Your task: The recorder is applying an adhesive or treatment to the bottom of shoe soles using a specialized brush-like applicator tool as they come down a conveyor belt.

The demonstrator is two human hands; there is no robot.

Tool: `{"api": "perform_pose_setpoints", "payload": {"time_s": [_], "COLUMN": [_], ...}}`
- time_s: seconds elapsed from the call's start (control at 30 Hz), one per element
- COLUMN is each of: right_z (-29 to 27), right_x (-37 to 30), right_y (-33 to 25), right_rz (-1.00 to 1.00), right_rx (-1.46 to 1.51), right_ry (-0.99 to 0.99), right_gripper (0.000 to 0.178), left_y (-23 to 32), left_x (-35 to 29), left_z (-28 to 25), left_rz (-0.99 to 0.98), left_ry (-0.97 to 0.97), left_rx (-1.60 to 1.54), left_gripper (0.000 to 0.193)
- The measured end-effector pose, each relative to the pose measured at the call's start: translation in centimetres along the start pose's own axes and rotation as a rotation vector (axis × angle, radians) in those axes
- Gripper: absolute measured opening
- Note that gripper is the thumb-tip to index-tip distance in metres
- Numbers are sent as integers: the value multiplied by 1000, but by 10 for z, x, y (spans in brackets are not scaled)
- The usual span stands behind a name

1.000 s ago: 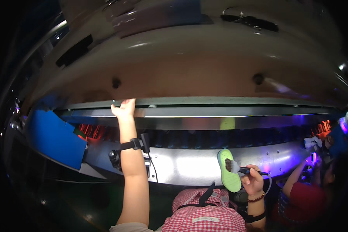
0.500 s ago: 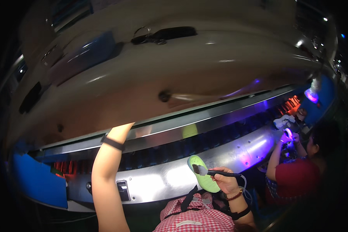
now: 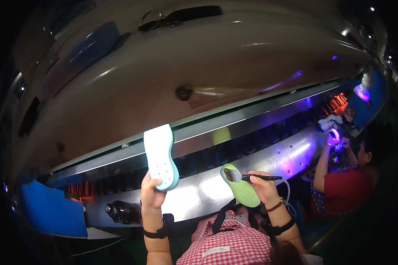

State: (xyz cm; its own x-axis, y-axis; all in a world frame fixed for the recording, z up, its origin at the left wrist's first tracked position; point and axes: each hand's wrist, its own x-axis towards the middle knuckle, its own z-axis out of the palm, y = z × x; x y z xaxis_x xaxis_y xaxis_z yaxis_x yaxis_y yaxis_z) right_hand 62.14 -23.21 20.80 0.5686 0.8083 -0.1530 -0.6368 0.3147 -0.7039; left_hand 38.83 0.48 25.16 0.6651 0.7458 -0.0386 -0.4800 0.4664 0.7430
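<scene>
Just past the checked apron (image 3: 227, 240), the right hand (image 3: 264, 190) slants inward, its grip closed round a brush (image 3: 248, 177) whose bristles (image 3: 228, 174) lie over the far end of a green sole (image 3: 246, 193). The left hand (image 3: 152, 195), forearm pointing ahead, clasps the near end of a pale sole (image 3: 160, 154), thumb on top, above the metal counter (image 3: 201, 198). Beyond, rightward, a co-worker in red (image 3: 347, 190).

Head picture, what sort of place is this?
Probably a shoe factory or workshop. The left hand holds a pale blue shoe sole, the right hand holds a brush over a green sole, and another person in a red top is farther along the metal ledge.
</scene>
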Motion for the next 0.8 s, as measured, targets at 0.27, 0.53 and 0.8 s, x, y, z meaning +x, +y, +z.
{"api": "perform_pose_setpoints", "payload": {"time_s": [0.27,0.53,0.8], "right_z": [30,64,96], "right_x": [7,22,15], "right_y": [2,16,21], "right_rz": [95,84,-599], "right_rx": [-59,-454,-1142], "right_ry": [-141,-241,-479], "right_gripper": [20,18,18], "left_y": [-70,-127,-134], "left_x": [-51,-43,-30], "left_z": [-14,26,49], "left_rz": [-464,-439,-309], "left_ry": [-387,-372,207], "left_rx": [-240,-698,-499], "left_gripper": [74,96,79]}}
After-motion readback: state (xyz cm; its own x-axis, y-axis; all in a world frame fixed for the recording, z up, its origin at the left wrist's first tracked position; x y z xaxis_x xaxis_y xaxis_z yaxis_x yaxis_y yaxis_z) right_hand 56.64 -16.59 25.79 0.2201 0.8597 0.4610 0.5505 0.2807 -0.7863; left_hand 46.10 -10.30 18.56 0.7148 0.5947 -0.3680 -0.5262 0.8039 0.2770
